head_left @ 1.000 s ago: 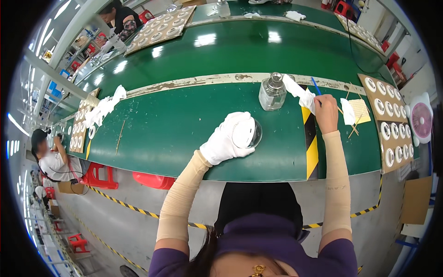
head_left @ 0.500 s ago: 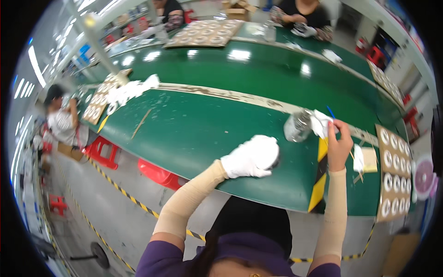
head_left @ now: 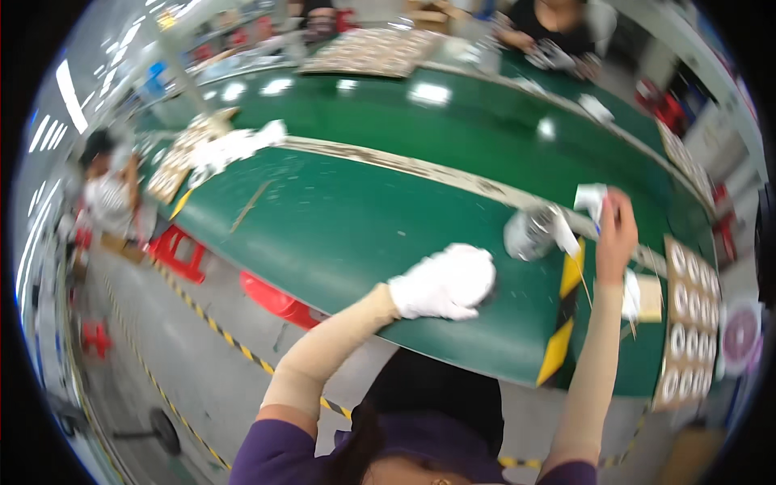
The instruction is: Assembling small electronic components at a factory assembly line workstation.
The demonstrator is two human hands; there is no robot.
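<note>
My left hand (head_left: pixel 432 288), in a white glove, is closed round a round white piece (head_left: pixel 475 273) with a dark edge, low over the green table. My right hand (head_left: pixel 617 226) is bare and pinches a white cloth (head_left: pixel 590 196); a small blue tip shows by its fingers. Left of it stands a clear jar (head_left: pixel 528 234) with a grey, crumpled-looking top. Another strip of white cloth (head_left: pixel 566 234) hangs at the jar's right side, and a thin stick (head_left: pixel 585 283) slants below it. Motion blurs the right fingertips.
Boards of white rings (head_left: pixel 687 323) lie at the right, far side and left. Near the right board are a tan pad (head_left: pixel 649 299), white cloth and thin sticks. Yellow-black tape (head_left: pixel 563 323) crosses the table. Red stools (head_left: pixel 275 299) stand at its near edge. Other people sit around.
My right hand has moved right and slightly down, carrying white cloth away from the jar, where another white strip stays. My left hand keeps its hold, almost in place. The view has shifted slightly.
</note>
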